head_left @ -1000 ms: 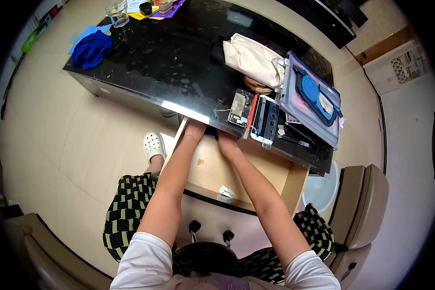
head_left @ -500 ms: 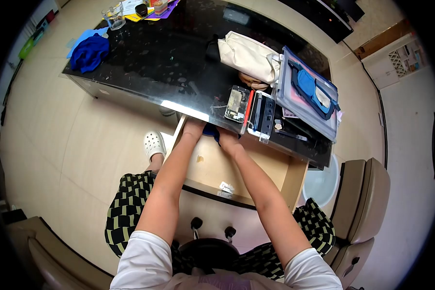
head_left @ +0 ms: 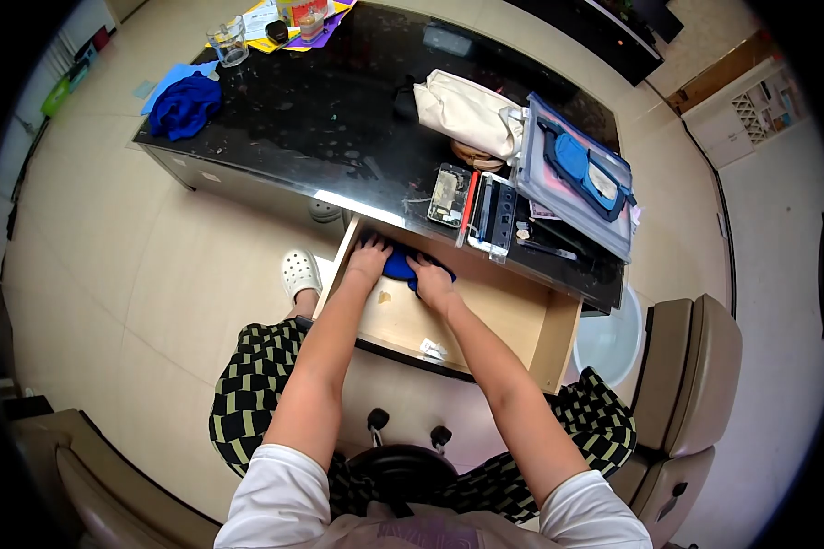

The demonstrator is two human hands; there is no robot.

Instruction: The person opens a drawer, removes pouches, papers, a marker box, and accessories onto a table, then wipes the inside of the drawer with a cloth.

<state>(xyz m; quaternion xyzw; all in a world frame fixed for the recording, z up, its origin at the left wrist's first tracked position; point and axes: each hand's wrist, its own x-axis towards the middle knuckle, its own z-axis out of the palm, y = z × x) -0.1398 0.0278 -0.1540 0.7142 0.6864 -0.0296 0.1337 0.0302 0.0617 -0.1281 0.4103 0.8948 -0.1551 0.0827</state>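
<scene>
A folded blue cloth point(head_left: 397, 266) lies at the back of the open wooden drawer point(head_left: 504, 320), partly under the tabletop. My left hand point(head_left: 369, 258) is at the cloth's left end, near the drawer's left wall, its fingers spread and stretched forward. On the cloth's right part is my right hand point(head_left: 433, 280), fingers closed on the fabric, with blue showing on both sides of it. The fingertips of the right hand are partly hidden by the hand itself.
The black glossy table point(head_left: 311, 119) overhangs the drawer. On it are a crumpled blue cloth point(head_left: 185, 105), a glass mug point(head_left: 229, 41), a cream bag point(head_left: 471, 112), an opened phone point(head_left: 450, 194) and a clear folder point(head_left: 568, 197). A white bucket point(head_left: 613, 339) stands right.
Both hands have come out from under the table edge toward me, showing the fingers. More of the blue cloth in the drawer is visible. The view has shifted slightly.
</scene>
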